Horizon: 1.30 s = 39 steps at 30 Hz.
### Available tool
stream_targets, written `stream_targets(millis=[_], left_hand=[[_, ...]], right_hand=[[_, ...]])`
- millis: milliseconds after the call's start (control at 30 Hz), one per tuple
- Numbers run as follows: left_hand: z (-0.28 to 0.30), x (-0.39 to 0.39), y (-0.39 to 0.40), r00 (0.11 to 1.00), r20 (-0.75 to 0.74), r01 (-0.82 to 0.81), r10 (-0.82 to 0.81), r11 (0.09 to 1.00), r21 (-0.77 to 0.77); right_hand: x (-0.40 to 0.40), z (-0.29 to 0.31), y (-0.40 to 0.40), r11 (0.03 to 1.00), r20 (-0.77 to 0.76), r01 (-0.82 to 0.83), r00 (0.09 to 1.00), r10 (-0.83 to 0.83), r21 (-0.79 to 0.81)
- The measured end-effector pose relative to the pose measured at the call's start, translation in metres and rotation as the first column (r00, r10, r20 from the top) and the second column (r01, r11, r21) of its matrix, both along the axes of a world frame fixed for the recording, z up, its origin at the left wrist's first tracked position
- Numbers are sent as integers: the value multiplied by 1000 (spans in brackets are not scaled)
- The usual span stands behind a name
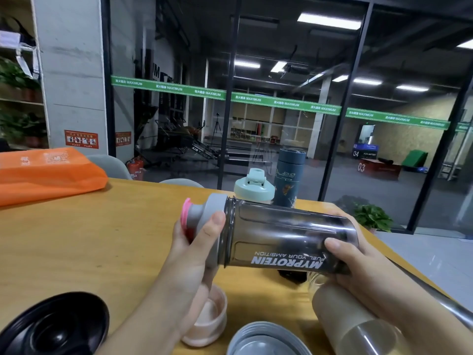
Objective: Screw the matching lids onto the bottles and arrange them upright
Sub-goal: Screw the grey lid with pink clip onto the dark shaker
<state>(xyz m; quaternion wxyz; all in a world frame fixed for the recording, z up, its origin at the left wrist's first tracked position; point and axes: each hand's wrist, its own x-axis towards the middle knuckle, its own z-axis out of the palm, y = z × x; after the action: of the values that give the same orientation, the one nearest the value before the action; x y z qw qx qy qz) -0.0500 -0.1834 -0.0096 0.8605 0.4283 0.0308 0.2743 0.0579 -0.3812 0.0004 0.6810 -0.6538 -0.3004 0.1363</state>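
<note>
Head view shows me a smoky dark shaker bottle (289, 237) held sideways above the wooden table (102, 239), its printed lettering upside down to me and its mouth pointing to my left. My left hand (194, 249) is wrapped around the grey lid (213, 226) with the pink flip cap (186, 213), thumb laid across the rim where lid meets bottle; my right hand (358, 260) is clasped round the base end, thumb on top of the wall. The lid looks seated on the neck, though I cannot tell how far the thread has run. To do this well I would keep the right hand as the fixed anchor and let the left wrist turn the lid, keeping it square to the neck so it does not cross-thread, then stop once it goes firm. Two capped bottles already stand upright at the far edge: a pale one with a mint green lid (254, 187) and, just beside it, a dark teal flask (290, 179). Nearer me lie a black lid (58, 326), a pink cup-shaped piece (208, 321), a grey lid (263, 339) and a frosted bottle (358, 324) on its side, so more matching waits after this one. An orange bag (48, 172) sits well apart at the left.
</note>
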Motion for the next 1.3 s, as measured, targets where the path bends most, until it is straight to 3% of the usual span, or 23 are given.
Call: stream_targets(millis=[167, 400, 667, 1100, 1300], left_hand=[[1, 1, -2, 999, -22, -37, 37, 999, -27], [-1, -1, -4, 999, -16, -31, 31, 999, -8], [-7, 4, 7, 999, -40, -17, 16, 999, -36], [-12, 5, 10, 999, 52, -1, -1, 999, 41], [-13, 8, 12, 999, 29, -28, 28, 999, 15]], right_hand=[[-2, 0, 0, 999, -16, -6, 1000, 5, -32], [0, 0, 3, 992, -184, -30, 982, 53, 124], [4, 4, 5, 971, -134, -86, 984, 118, 223], [-7, 5, 4, 998, -171, 39, 985, -29, 52], [0, 5, 3, 995, -169, -44, 984, 58, 87]])
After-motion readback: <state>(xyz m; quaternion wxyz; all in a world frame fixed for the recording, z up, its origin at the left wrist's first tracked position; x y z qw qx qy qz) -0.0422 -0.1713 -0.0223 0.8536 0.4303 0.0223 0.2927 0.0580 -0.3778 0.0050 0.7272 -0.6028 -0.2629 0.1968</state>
